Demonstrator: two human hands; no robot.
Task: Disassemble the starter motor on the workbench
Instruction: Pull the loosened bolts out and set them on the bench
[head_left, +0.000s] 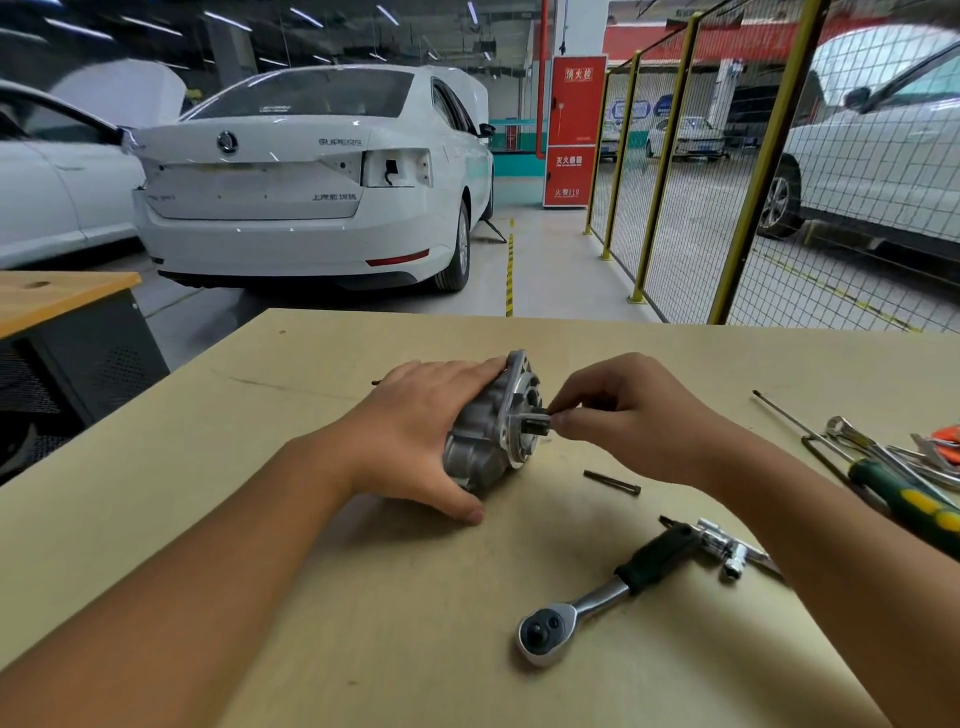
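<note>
- Tabletop (363, 597): carries all parts and tools; both forearms reach in from the near edge.
- Starter motor (480, 436): lies on its side between the two hands. Long axis runs roughly left-right with a slight tilt away from the viewer; the flanged end faces the right hand. Judged to be the front housing section, rest of the unit not seen.
- Left hand (415, 441): draped over the housing from the left, palm on the body, fingers curled over the top toward the flange, thumb down at the near side on the tabletop. Clamped on the motor, acting as the brace.
- Right hand (623, 415): just right of the flange, fingertips drawn together in a pinch on a small dark shaft end (548, 415) protruding from the flange face. Cannot tell whether this is a bolt or the pinion shaft.
- Judgement: the coming move is a pull or twist along the motor's long axis, away toward the right; right hand is the working one.
- Ratchet wrench (597, 597): near side of the right hand, untouched.
- Loose bolt (613, 482): just below the right hand, lying flat.
</note>
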